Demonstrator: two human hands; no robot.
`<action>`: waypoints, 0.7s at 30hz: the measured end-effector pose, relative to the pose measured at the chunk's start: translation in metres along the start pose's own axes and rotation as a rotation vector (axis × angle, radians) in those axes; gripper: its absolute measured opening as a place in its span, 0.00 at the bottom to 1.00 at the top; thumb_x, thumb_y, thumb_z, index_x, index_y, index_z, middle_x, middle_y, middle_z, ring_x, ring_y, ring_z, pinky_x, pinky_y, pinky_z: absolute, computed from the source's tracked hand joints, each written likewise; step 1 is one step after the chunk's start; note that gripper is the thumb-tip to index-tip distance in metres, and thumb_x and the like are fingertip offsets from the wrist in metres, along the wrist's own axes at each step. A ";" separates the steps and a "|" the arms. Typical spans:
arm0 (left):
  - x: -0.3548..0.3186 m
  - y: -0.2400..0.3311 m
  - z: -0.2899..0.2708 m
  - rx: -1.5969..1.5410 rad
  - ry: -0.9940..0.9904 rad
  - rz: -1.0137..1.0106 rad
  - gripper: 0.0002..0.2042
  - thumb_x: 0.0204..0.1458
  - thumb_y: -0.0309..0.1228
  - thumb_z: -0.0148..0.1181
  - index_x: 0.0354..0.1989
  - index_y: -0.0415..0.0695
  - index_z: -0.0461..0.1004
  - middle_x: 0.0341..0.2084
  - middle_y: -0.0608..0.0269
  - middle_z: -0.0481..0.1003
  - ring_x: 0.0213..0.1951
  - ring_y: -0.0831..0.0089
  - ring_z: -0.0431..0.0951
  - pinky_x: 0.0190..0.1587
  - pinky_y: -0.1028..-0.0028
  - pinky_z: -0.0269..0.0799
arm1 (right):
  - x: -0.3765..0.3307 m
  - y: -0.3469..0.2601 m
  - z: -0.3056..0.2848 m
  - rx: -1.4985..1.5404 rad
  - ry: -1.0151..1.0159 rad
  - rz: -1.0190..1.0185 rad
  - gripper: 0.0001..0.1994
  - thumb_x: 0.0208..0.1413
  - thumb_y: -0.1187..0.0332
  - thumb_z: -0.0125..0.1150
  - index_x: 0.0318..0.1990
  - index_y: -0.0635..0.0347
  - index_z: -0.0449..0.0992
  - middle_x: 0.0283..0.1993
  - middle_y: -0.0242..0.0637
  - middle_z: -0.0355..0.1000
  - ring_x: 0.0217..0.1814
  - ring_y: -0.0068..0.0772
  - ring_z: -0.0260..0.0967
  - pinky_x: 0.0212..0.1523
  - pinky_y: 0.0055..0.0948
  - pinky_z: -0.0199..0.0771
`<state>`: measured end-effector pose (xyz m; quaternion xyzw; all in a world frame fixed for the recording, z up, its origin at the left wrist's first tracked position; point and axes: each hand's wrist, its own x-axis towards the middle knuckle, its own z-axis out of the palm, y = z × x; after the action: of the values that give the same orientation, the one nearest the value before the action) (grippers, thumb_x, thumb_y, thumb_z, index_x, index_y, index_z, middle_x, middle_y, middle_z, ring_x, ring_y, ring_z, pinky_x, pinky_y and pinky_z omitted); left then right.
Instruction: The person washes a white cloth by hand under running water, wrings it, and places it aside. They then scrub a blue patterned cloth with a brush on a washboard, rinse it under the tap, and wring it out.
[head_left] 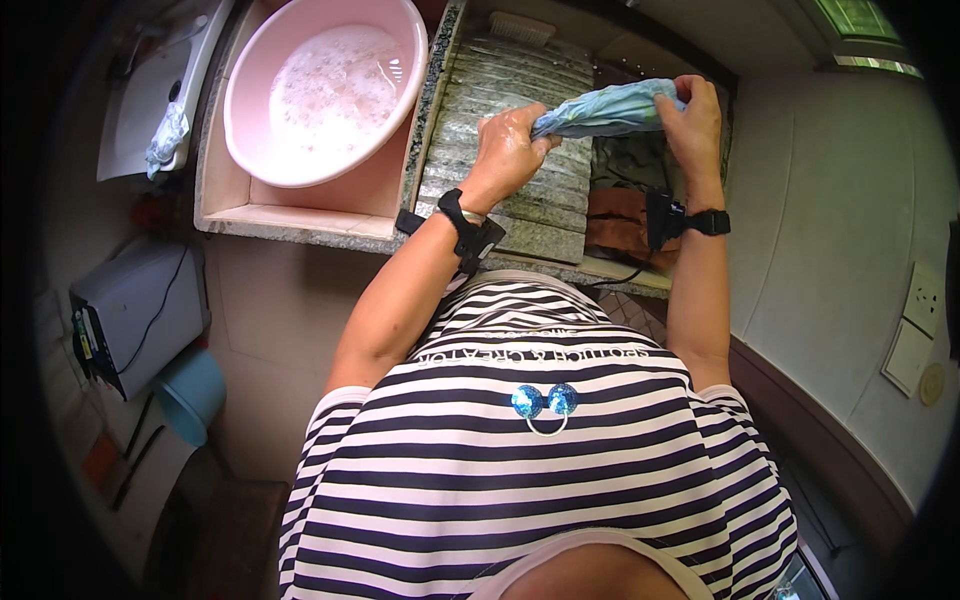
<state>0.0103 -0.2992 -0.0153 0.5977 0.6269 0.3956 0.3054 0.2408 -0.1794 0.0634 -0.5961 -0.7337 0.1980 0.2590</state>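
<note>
At the far left, a white washbasin (192, 75) is occupying the upper corner, and a crumpled pale-blue item (168, 138) is hanging over its edge; its material is not showing clearly. Below, a grey box-shaped unit (140, 310) is standing with a dark cord (155, 318) running across its face. A light-blue bucket (195, 395) is standing near the unit's lower end.

To the right, a pink basin (245, 110) is resting inside a stone-edged trough (300, 226) and is containing foamy water (340, 95).

Next, a ribbed slab (485, 85) is lying beside the basin, and a light-coloured brush (522, 28) is resting at its far end. Above this slab, the left hand (510, 148) is grasping one end of a light-blue cloth (605, 110), its fingers closing around the fabric. A black strap (466, 232) is encircling the left wrist.

The cloth is spanning the gap between both hands, bunching lengthwise and hanging above the slab and the adjoining recess.

The right hand (692, 118) is gripping the opposite end, its thumb pressing against the fabric. A black band (708, 222) is encircling the right wrist. Beneath the cloth, dark fabric (632, 165) and a reddish-brown item (615, 222) are lying in the recess.

At the far right, a socket plate (925, 298) is sitting on the pale wall (830, 200).
</note>
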 end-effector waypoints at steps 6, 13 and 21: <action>0.002 0.025 0.011 0.031 -0.063 0.143 0.19 0.48 0.21 0.60 0.50 0.49 0.79 0.43 0.57 0.79 0.52 0.53 0.74 0.53 0.54 0.63 | -0.057 0.028 0.094 0.342 -0.441 -0.261 0.34 0.38 0.70 0.78 0.59 0.56 0.77 0.65 0.50 0.68 0.66 0.47 0.67 0.67 0.44 0.67; -0.019 -0.027 0.007 0.008 -0.011 -0.094 0.16 0.51 0.22 0.63 0.49 0.44 0.80 0.38 0.50 0.77 0.49 0.47 0.74 0.56 0.56 0.68 | -0.067 -0.002 0.097 0.405 -0.473 0.308 0.15 0.51 0.80 0.60 0.48 0.65 0.80 0.37 0.39 0.81 0.34 0.29 0.78 0.34 0.29 0.77; -0.024 -0.028 0.025 0.018 0.140 -0.083 0.14 0.54 0.30 0.64 0.46 0.36 0.81 0.39 0.45 0.79 0.46 0.46 0.77 0.53 0.54 0.72 | -0.064 -0.001 0.096 0.106 -0.356 -0.090 0.15 0.43 0.80 0.65 0.42 0.64 0.80 0.37 0.53 0.77 0.42 0.60 0.75 0.44 0.46 0.76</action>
<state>0.0201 -0.3190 -0.0539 0.5449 0.6746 0.4177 0.2713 0.1907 -0.2407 -0.0211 -0.5036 -0.7825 0.3269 0.1649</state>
